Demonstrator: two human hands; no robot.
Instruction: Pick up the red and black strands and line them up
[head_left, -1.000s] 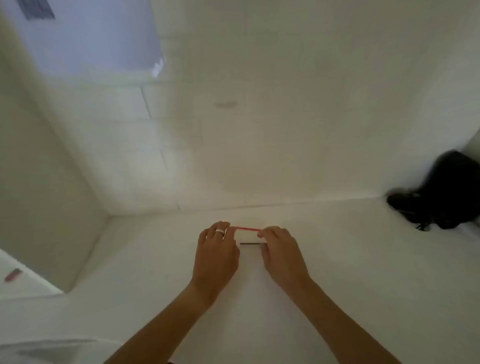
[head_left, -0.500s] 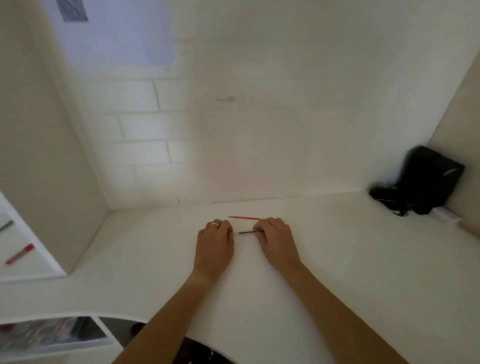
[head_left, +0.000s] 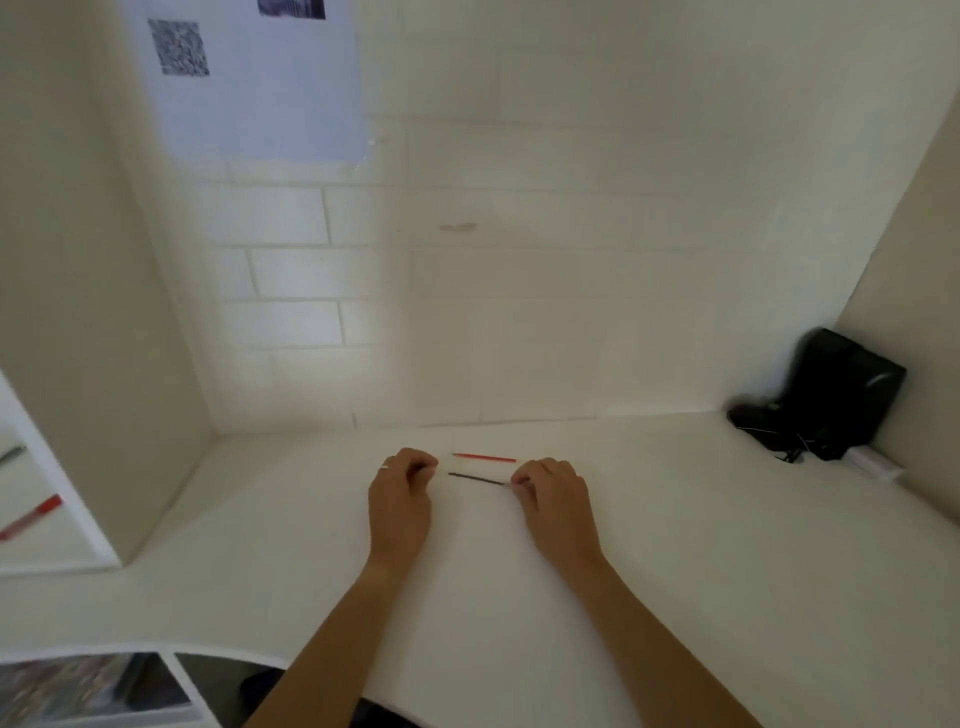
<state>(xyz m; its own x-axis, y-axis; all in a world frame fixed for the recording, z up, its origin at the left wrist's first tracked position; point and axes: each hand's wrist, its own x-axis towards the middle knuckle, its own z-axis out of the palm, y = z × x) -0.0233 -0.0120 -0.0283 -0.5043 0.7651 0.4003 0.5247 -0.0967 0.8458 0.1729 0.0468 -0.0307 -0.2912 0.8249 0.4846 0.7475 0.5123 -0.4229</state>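
— Where do we have our hands?

— Both low on the white worktop (head_left: 675, 545), set apart with a gap between them. Our right hand (head_left: 553, 493) has its fingers curled and pinches the right end of the thin black stick (head_left: 475, 478), which lies flat and runs leftward toward our left hand (head_left: 402, 493).

— And does the left one grip it too?

— Its fingers are curled just beside the stick's left end, a ring showing on one; whether they touch the stick, we cannot tell.

— What else do we see?

— A thin red stick (head_left: 484, 458) lies just behind the black one, nearly parallel. A black device (head_left: 836, 395) stands in the far right corner, a red pen (head_left: 31, 517) on the shelf to our left, and a paper sheet (head_left: 260, 83) hangs on the wall.
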